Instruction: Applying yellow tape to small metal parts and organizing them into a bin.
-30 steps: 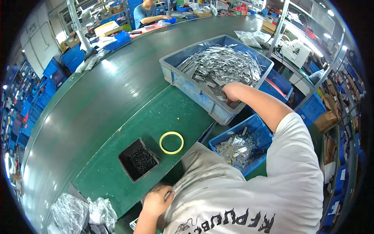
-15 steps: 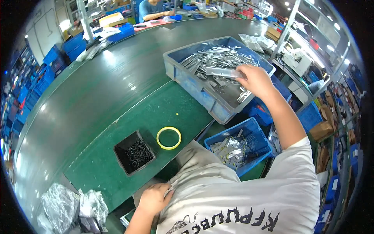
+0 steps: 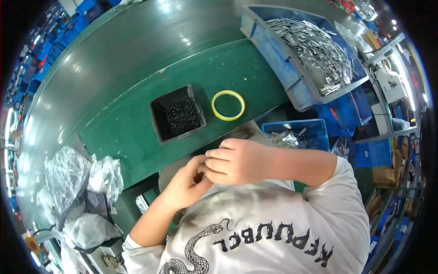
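My left hand (image 3: 187, 183) and my right hand (image 3: 240, 162) meet close in front of my shirt, just off the bench's near edge. The fingers of both are curled in and touch each other; whatever lies between them is hidden. Beyond them on the green bench sits a black tray (image 3: 156, 119) of small black parts (image 3: 182, 115). Right of it lies a yellow tape ring (image 3: 241, 113). A large blue-grey bin (image 3: 285, 68) at the far right holds a heap of flat metal strips (image 3: 315, 48).
Below the large bin, a smaller blue bin (image 3: 317, 130) holds metal pieces, partly covered by my right forearm. Clear plastic bags (image 3: 68, 176) hang over the bench's left end. A grey metal upright (image 3: 383, 55) and shelving stand at the right.
My right hand has come from over the large bin, where it held a flat metal strip, down to my left hand. The strip no longer shows. The view has tilted downward.
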Tool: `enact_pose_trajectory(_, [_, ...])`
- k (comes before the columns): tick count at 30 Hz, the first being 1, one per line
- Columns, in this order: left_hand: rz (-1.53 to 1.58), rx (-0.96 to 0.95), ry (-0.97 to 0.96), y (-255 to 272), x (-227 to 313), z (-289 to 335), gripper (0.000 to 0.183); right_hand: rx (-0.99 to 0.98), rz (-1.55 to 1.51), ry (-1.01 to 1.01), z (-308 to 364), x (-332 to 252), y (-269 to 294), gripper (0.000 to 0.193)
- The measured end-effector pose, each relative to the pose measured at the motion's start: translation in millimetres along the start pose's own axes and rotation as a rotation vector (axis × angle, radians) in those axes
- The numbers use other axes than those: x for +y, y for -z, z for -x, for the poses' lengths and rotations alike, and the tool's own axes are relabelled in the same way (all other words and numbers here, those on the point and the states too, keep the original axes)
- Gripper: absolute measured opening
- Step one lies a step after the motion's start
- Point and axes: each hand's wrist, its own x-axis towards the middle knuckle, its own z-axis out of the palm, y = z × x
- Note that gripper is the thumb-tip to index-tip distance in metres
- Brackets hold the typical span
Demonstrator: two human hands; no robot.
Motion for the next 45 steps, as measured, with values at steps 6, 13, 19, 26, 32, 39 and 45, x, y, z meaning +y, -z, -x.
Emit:
enact_pose_trajectory(6, [0.129, 0.067, 0.021, 4.6, -2.2, -4.2, 0.022, 0.236, -0.304, -0.252, -1.2, 31.6, -5.3, 0.036])
enact_pose_trajectory(13, [0.557, 0.142, 0.104, 5.3, -25.8, -7.0, 0.011, 0.082, -0.175, -0.73, 38.2, 57.3, -58.3, 0.018])
enact_pose_trajectory(19, [0.693, 0.109, -0.006, 4.4, -21.9, -5.9, 0.013, 0.282, -0.225, -0.754, 39.8, 25.3, -54.5, 0.013])
enact_pose_trajectory(26, [-0.037, 0.455, -0.238, -10.5, 6.2, 2.9, 0.019, 0.379, -0.272, -0.445, 21.2, -12.3, -22.3, 0.029])
enact_pose_trajectory(32, [-0.281, 0.504, -0.495, -9.1, -2.3, 1.9, 0.021, 0.393, -0.264, -0.39, 12.3, -25.2, -23.1, 0.029])
enact_pose_trajectory(39, [-0.347, 0.541, -0.536, -11.2, -6.7, 1.5, 0.026, 0.397, -0.242, -0.367, 10.1, -29.4, -27.7, 0.024])
enact_pose_trajectory(45, [-0.405, 0.49, -0.555, -8.0, -6.5, 0.6, 0.028, 0.385, -0.233, -0.361, 10.7, -30.7, -29.7, 0.024])
